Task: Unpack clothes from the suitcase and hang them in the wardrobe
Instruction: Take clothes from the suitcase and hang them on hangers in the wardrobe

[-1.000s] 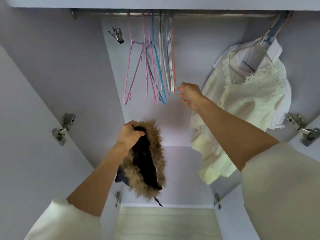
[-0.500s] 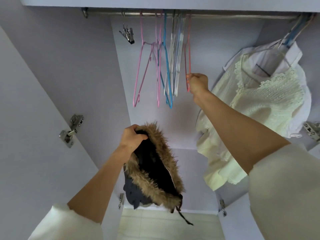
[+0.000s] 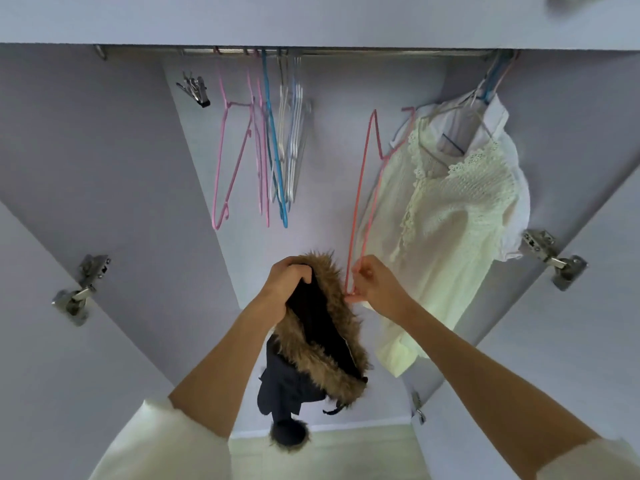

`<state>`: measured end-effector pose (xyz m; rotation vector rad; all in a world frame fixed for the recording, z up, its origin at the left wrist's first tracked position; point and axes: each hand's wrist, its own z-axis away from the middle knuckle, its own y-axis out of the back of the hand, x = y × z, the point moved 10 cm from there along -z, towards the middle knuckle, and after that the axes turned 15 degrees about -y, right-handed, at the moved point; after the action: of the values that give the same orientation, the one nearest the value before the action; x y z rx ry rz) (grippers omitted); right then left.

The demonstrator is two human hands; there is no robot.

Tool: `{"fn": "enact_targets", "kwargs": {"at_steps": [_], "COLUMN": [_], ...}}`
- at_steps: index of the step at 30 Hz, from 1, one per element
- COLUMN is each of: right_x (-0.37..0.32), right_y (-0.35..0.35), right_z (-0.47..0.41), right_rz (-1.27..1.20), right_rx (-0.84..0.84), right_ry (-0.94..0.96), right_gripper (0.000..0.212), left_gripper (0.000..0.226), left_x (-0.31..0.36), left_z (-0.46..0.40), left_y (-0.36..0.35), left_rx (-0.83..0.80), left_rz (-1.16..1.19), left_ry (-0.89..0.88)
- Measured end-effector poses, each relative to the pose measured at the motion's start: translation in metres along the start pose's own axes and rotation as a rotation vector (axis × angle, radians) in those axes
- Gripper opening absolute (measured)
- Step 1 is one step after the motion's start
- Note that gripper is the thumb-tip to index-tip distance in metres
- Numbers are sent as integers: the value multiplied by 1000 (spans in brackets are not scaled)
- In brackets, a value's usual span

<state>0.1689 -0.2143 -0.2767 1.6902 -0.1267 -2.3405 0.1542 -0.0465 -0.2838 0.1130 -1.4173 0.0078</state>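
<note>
head | my left hand (image 3: pixel 289 277) grips the fur-hooded dark coat (image 3: pixel 318 337) at 6 o'clock | my right hand (image 3: pixel 375 287) pinches the coral hanger (image 3: pixel 363 188), now off the rail (image 3: pixel 311 51) at 12 | next: thread it into the coat

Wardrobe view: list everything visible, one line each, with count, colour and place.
rail: one, metal, across the top.
empty hangers: several, pink, blue and pale, on the rail at left-centre.
clip: one, metal, left of those hangers.
coral hanger: one, off the rail, in the right hand.
cream blouse: one, hanging at right over a white shirt.
hinges: silver, on both doors.
fur-trimmed jacket: one, dark with brown fur, in the left hand.
hands: left hand grips the jacket; right hand pinches the coral hanger.
</note>
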Motion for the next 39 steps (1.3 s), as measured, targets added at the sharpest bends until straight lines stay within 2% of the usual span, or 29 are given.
{"fn": "enact_targets", "kwargs": {"at_steps": [3,6,9,11,14,17,19,22,23,24,27,28,31,34,36,39], "right_x": [41,67,88,99,104,101,90,56,50,45,44,48,51,36,23,6], "right_y": [10,25,33,40,56,74,88,114,125,130,130,124,111,77,55,40], "right_z": [21,39,51,55,55,53,50,50,48,45,34,30,31,34,37,45], "right_rz": [-88,-97,-52,-14,49,95,-108,-786,-976,-1086,-1144,-1153,-1152,-1164,-1037,-658], "right_rx": [-83,-104,-140,-175,-182,-142,-86,-3,69,133,250,260,299,224,234,390], "right_ry": [-68,-73,-123,-160,-195,-118,-114,-72,-52,-49,-83,-113,-122,-67,-58,-7], "right_gripper": [28,29,31,31,32,31,23,17,22,29,42,43,38,40,40,38], "left_gripper": [11,13,18,29,34,29,25,27,27,25,13,11,23,22,22,21], "left_x": [-11,-6,3,3,1,7,15,20,20,19,22,25,43,67,86,111], "left_z": [4,6,7,9,7,11,13,15,16,19,29,32,34,33,33,30], "left_y": [-28,-73,-110,-131,-140,-152,-155,-147,-144,-139,-129,-122,-98,-83,-84,-78], "left_rx": [2,-123,-289,-372,-397,-446,-450,-459,-482,-512,-605,-605,-542,-489,-484,-447], "left_rz": [132,156,-24,-97,-247,-383,-477,-620,-629,-621,-463,-352,-32,77,112,196], "left_ry": [91,59,-31,-44,-65,-173,-279,-362,-365,-356,-278,-233,-140,-164,-212,-298]}}
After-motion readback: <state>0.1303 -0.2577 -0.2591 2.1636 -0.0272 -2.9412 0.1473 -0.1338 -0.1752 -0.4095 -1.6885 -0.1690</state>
